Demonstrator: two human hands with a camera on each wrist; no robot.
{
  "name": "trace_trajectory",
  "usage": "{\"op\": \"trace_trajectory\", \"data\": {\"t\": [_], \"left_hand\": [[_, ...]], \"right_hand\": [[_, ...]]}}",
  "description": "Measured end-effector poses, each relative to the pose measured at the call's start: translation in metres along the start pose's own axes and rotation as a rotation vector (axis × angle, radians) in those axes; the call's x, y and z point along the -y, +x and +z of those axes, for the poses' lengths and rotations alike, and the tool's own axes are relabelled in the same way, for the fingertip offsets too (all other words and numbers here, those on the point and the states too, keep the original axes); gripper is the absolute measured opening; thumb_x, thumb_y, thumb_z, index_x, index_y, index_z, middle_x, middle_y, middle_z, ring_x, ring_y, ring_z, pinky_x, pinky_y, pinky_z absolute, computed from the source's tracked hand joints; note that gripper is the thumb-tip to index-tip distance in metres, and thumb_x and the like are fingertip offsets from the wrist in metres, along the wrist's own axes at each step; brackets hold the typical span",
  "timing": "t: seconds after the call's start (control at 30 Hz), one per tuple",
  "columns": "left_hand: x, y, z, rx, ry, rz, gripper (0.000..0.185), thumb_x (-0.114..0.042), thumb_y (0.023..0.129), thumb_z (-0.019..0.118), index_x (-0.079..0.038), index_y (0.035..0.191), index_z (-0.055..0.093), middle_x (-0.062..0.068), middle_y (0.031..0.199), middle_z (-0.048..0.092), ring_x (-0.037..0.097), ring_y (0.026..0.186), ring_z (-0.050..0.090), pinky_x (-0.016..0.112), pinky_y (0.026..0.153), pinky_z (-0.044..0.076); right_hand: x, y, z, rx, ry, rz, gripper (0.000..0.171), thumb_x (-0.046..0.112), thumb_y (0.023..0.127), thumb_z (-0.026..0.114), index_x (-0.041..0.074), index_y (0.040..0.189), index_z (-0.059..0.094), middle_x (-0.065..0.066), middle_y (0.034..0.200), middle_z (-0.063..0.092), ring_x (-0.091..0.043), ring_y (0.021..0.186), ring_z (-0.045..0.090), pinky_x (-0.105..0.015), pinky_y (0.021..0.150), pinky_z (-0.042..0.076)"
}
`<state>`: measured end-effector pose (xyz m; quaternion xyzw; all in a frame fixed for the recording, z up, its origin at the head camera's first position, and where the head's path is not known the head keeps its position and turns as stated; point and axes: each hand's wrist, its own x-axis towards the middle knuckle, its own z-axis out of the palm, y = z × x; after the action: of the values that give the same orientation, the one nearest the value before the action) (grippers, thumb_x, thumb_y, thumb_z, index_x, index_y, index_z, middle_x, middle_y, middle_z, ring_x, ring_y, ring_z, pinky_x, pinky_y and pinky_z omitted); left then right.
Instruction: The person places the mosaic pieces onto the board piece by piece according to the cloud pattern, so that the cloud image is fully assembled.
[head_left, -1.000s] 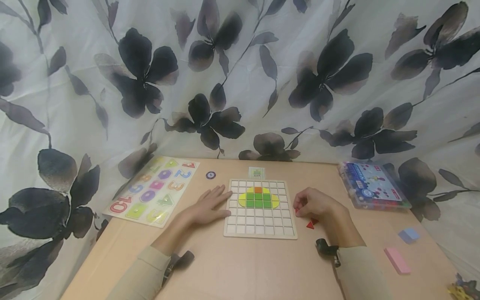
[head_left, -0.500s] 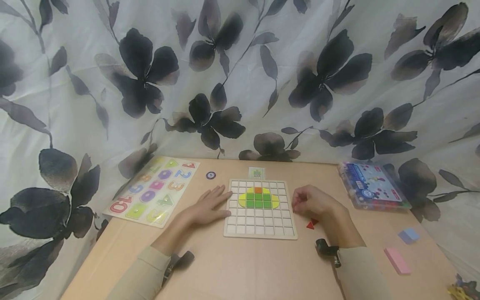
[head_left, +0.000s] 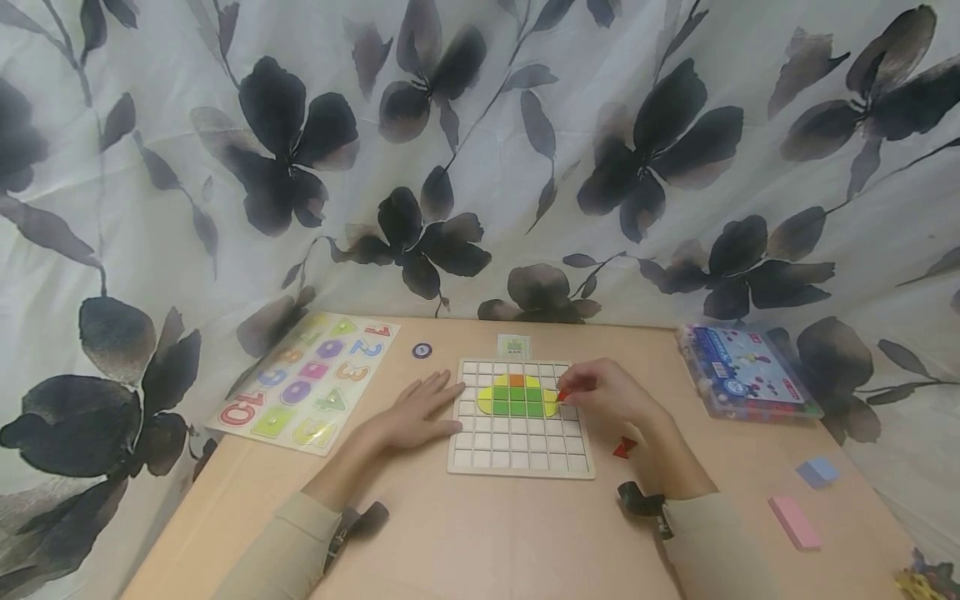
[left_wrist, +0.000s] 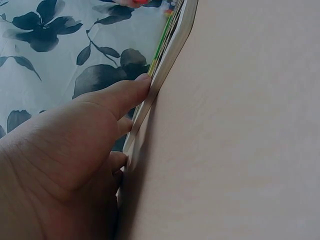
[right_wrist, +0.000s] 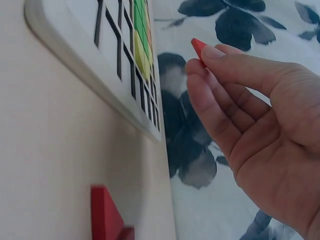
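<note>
Pinching a small red piece (head_left: pixel 562 395) between thumb and fingertips, the right hand (head_left: pixel 609 398) hovers over the right edge of the white grid board (head_left: pixel 521 450), just beside the yellow, green and orange tiles (head_left: pixel 517 397) set in its upper rows. The left hand (head_left: pixel 415 412) lies flat with straight fingers on the table (head_left: pixel 480 542), its fingertips pressed against the board's left edge and holding nothing. Two more red pieces (head_left: pixel 623 448) lie on the table just right of the board, below the right hand.
</note>
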<state>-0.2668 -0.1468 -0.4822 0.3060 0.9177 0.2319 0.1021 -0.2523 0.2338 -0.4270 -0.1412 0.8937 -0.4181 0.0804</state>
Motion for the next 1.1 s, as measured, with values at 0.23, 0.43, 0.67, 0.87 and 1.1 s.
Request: {"op": "trace_trajectory", "data": {"t": [0.23,0.43,0.67,0.87,1.1], "left_hand": [[0.001,0.001,0.001,0.005,0.009,-0.004,0.076,-0.055,0.103,0.056,-0.023,0.166,0.029,0.016,0.175,0.009,0.035,0.163,0.005,0.059,0.131,0.002],[0.002,0.001,0.001,0.011,0.005,-0.016,0.077,-0.057,0.102,0.057,-0.025,0.166,0.028,0.014,0.176,0.008,0.033,0.164,0.004,0.056,0.132,0.002],[0.001,0.001,0.001,0.007,0.015,-0.015,0.078,-0.058,0.101,0.056,-0.025,0.166,0.029,0.015,0.176,0.009,0.034,0.163,0.005,0.057,0.132,0.004],[0.001,0.001,0.001,0.002,0.009,-0.007,0.077,-0.057,0.101,0.057,-0.023,0.166,0.031,0.016,0.175,0.010,0.036,0.163,0.006,0.059,0.131,0.004],[0.003,0.001,0.001,0.014,0.003,-0.016,0.078,-0.059,0.101,0.056,-0.026,0.166,0.028,0.013,0.176,0.008,0.034,0.164,0.004,0.057,0.132,0.003]], "right_hand": [[0.011,0.004,0.015,0.029,0.019,-0.072,0.026,0.002,0.089,0.080,0.007,0.114,0.078,-0.001,0.098,0.077,-0.020,0.090,0.067,-0.024,0.084,0.058],[0.017,0.009,0.032,0.054,0.024,-0.152,0.026,0.006,0.087,0.083,0.003,0.113,0.078,-0.002,0.098,0.077,-0.018,0.087,0.065,-0.021,0.076,0.056],[0.022,0.018,0.055,0.098,-0.013,-0.231,0.022,0.004,0.087,0.082,0.002,0.109,0.079,-0.001,0.094,0.076,-0.014,0.081,0.064,-0.021,0.072,0.055],[0.025,0.020,0.071,0.074,-0.050,-0.202,0.022,0.005,0.088,0.083,0.006,0.109,0.080,0.005,0.088,0.073,-0.014,0.080,0.061,-0.022,0.070,0.053],[0.027,0.022,0.089,0.095,-0.113,-0.215,0.016,0.007,0.088,0.081,0.013,0.103,0.081,0.010,0.082,0.069,-0.011,0.078,0.060,-0.024,0.069,0.052]]}}
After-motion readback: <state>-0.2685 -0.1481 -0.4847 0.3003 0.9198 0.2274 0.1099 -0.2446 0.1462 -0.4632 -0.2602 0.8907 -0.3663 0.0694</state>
